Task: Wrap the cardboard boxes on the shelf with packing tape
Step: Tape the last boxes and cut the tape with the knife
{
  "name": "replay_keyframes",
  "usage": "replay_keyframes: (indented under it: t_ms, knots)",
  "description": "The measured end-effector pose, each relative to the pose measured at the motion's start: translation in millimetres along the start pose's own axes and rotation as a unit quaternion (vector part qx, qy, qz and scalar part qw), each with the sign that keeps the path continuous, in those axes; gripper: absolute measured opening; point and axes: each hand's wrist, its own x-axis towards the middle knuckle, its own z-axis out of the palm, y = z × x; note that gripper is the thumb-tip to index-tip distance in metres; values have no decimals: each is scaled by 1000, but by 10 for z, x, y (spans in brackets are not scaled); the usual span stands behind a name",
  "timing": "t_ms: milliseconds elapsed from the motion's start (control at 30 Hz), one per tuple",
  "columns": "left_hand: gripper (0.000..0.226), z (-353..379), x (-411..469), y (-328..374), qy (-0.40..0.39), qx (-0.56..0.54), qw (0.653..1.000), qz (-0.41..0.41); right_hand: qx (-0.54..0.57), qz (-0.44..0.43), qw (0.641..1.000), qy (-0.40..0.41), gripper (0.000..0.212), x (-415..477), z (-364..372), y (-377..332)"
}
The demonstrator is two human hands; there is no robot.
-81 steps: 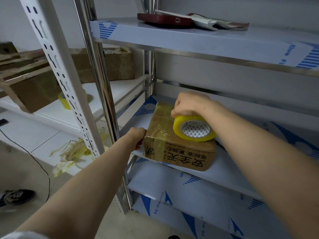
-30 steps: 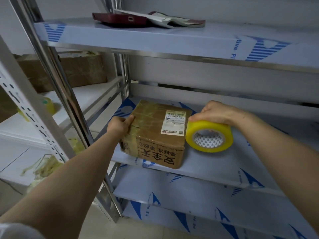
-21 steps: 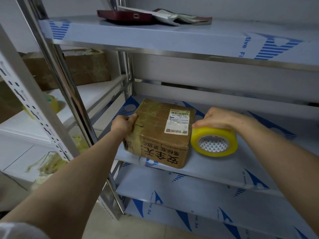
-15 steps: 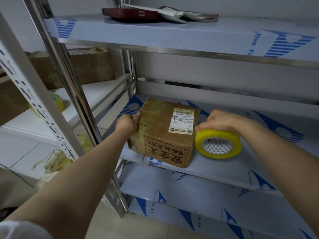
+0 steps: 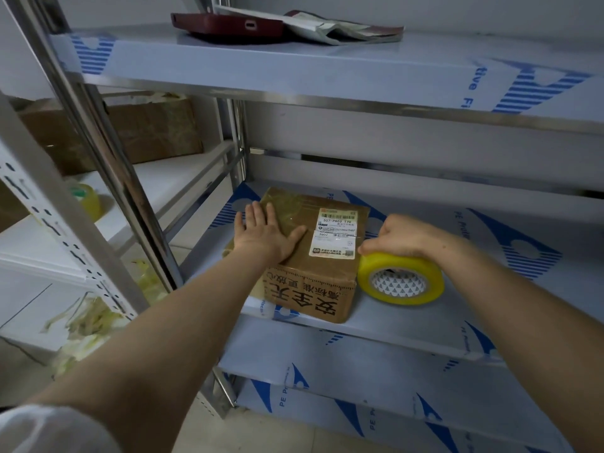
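A brown cardboard box (image 5: 313, 286) with black printed characters on its front and a white shipping label on top sits on the middle shelf (image 5: 392, 335). My left hand (image 5: 266, 233) lies flat on the box's top with its fingers straight. Just right of the box, a yellow roll of packing tape (image 5: 400, 281) stands on the shelf. My right hand (image 5: 403, 238) grips the roll from above, fingers curled over its rim. A short length of clear tape seems to run from the roll to the box's right edge.
The upper shelf (image 5: 327, 76) carries a dark red case (image 5: 228, 26) and papers. On the white rack to the left are another taped cardboard box (image 5: 137, 132) and a second yellow tape roll (image 5: 86, 199). Crumpled tape scraps (image 5: 88, 322) lie lower left. A steel post (image 5: 108, 165) stands close to my left arm.
My left hand left the box's left side and now lies flat on its top. My right hand keeps the roll beside the box's right side, where it came down from the top.
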Motion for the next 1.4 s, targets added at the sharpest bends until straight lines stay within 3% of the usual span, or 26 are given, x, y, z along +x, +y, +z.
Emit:
replay_keyframes:
  t_ms: [100, 233, 367, 733, 800, 900, 1033, 1100, 1167, 1300, 1400]
  knots:
    - [93, -35, -92, 126, -10, 6, 1000, -18, 14, 1, 1000, 0, 32, -8, 20, 12]
    - [90, 86, -204, 389, 15, 1, 999, 47, 16, 5, 1000, 6, 33, 8, 37, 7]
    - [78, 66, -259, 530, -15, -3, 999, 52, 8, 5, 1000, 9, 37, 22, 48, -6]
    - [60, 90, -417, 802, -51, -64, 966, 243, 23, 18, 1000, -9, 31, 93, 96, 13]
    - [65, 19, -357, 629, -32, -55, 973, 220, 21, 18, 1000, -7, 30, 97, 99, 26]
    - [77, 9, -206, 289, 28, 23, 994, 106, 22, 16, 1000, -2, 28, 96, 99, 22]
    - [88, -11, -79, 182, -34, -16, 993, 112, 22, 23, 999, 1, 28, 118, 109, 29]
    - [92, -31, -23, 41, 7, -8, 996, 93, 30, 28, 999, -1, 28, 130, 117, 42]
    - [93, -9, 31, -160, 54, 12, 998, 24, 36, 26, 999, -1, 28, 133, 125, 36]
    - [90, 3, 121, -322, -1, -143, 989, -23, 31, 33, 999, 5, 32, 131, 148, 57]
    - [80, -19, 171, -493, 5, -232, 970, -72, 48, 44, 998, -2, 33, 128, 165, 83]
